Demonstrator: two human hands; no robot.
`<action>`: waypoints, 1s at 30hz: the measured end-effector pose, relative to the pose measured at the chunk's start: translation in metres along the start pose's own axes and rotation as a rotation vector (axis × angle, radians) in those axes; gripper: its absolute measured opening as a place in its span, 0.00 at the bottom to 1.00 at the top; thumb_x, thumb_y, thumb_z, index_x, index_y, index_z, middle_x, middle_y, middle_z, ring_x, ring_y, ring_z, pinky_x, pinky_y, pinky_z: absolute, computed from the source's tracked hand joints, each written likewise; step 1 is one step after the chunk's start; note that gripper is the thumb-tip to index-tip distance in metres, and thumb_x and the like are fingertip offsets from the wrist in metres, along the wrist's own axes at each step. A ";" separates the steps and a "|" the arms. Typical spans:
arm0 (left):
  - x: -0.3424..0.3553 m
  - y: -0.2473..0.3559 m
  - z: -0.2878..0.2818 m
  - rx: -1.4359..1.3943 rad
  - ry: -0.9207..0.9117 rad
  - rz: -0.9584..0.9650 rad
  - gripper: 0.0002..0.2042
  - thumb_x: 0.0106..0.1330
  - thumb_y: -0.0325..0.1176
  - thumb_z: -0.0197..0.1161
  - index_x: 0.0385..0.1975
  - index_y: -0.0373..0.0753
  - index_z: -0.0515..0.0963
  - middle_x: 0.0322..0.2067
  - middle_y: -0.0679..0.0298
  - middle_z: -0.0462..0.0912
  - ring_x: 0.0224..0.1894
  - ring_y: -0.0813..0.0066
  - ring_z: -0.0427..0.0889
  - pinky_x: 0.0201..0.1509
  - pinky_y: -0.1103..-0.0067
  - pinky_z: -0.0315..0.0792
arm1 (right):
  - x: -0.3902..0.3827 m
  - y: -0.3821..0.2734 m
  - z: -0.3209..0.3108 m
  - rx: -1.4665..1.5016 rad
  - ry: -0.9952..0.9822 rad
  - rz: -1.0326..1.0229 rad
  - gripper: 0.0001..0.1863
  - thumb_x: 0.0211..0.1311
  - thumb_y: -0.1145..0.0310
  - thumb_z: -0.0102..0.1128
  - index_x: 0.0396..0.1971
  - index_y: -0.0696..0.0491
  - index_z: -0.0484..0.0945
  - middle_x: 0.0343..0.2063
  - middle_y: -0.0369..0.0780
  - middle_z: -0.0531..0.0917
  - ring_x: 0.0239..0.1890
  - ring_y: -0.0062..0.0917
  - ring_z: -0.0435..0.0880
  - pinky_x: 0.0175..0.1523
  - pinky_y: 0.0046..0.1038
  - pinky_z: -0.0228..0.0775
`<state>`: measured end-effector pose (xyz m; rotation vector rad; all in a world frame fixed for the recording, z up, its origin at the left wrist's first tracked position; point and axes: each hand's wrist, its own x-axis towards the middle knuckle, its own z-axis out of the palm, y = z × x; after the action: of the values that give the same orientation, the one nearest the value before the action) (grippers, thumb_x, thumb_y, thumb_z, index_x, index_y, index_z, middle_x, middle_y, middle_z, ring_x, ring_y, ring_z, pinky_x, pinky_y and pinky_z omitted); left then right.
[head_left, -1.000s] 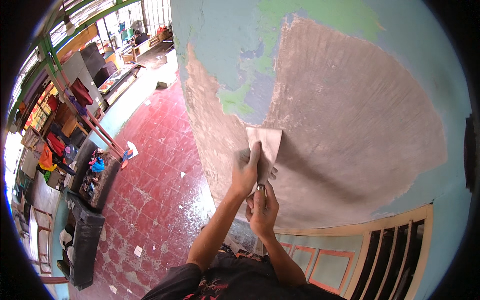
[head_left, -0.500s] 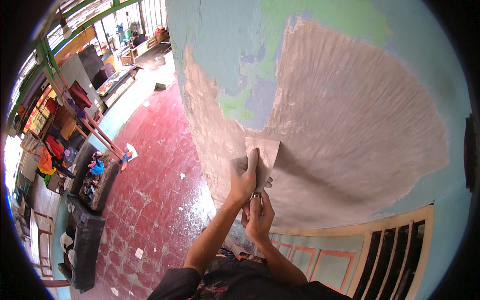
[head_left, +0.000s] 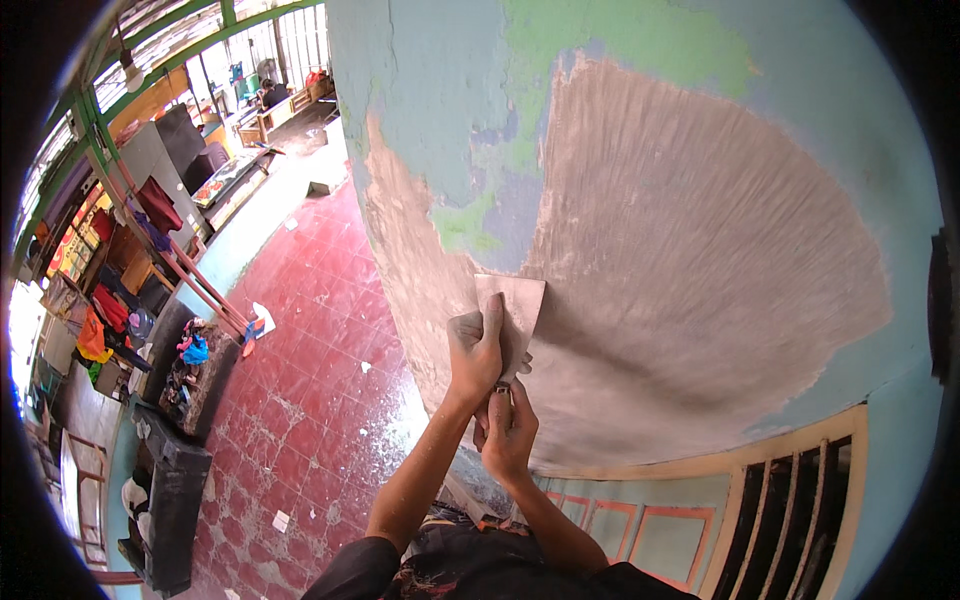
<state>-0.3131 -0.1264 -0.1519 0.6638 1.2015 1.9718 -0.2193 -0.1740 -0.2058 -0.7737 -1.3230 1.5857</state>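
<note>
Both hands are on a wide-bladed scraper (head_left: pixel 522 305) whose flat metal blade lies against the wall. My left hand (head_left: pixel 474 350) is closed around the blade's side, its thumb stretched up along the face and some fingertips showing past the right edge. Below it, my right hand (head_left: pixel 508 442) grips the handle, which is largely hidden by the fingers. The blade's top edge sits at the lower tip of the peeling blue and green paint (head_left: pixel 480 225). Around it spreads a bare grey-brown wall patch (head_left: pixel 700 230) with streaky scrape marks.
At lower right are a slatted wooden vent frame (head_left: pixel 780 500) and a pale door panel (head_left: pixel 660 540). Paint flakes dot the red tiled floor (head_left: pixel 300 350). A dark bench (head_left: pixel 175 510), pink poles (head_left: pixel 205 270) and clutter stand at left. A person (head_left: pixel 272 95) sits far back.
The scraper and both hands have shifted slightly up the wall, bringing the blade's top closer to the paint's lower tip. Both hands keep their hold. The whole view has moved slightly.
</note>
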 end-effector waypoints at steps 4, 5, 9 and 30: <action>-0.004 -0.026 -0.004 0.117 0.023 0.096 0.27 0.74 0.44 0.52 0.13 0.33 0.70 0.11 0.61 0.72 0.10 0.75 0.73 0.12 0.77 0.71 | -0.003 0.006 -0.009 -0.043 0.006 -0.040 0.14 0.74 0.62 0.45 0.48 0.57 0.70 0.16 0.28 0.67 0.13 0.08 0.60 0.16 0.14 0.52; 0.003 -0.026 -0.006 0.074 0.021 0.104 0.27 0.74 0.44 0.52 0.13 0.33 0.70 0.11 0.61 0.72 0.10 0.75 0.73 0.12 0.77 0.71 | 0.001 0.004 -0.008 -0.048 -0.007 -0.064 0.14 0.74 0.62 0.45 0.48 0.57 0.70 0.16 0.28 0.67 0.13 0.08 0.60 0.16 0.14 0.52; 0.018 0.026 0.003 -0.045 0.023 0.086 0.27 0.74 0.44 0.52 0.13 0.32 0.71 0.10 0.60 0.73 0.10 0.75 0.74 0.12 0.77 0.71 | 0.028 -0.014 0.014 0.015 -0.068 -0.133 0.15 0.73 0.61 0.46 0.49 0.56 0.70 0.16 0.28 0.67 0.13 0.08 0.60 0.17 0.13 0.52; 0.041 0.047 -0.014 0.019 0.135 0.176 0.25 0.74 0.48 0.50 0.17 0.36 0.72 0.12 0.70 0.69 0.13 0.83 0.66 0.16 0.84 0.63 | 0.046 -0.049 0.036 0.031 -0.235 -0.122 0.17 0.72 0.66 0.47 0.56 0.57 0.69 0.17 0.29 0.67 0.14 0.08 0.60 0.18 0.14 0.52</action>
<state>-0.3629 -0.1155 -0.1136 0.6751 1.2805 2.1837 -0.2577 -0.1458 -0.1460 -0.4883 -1.4801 1.6314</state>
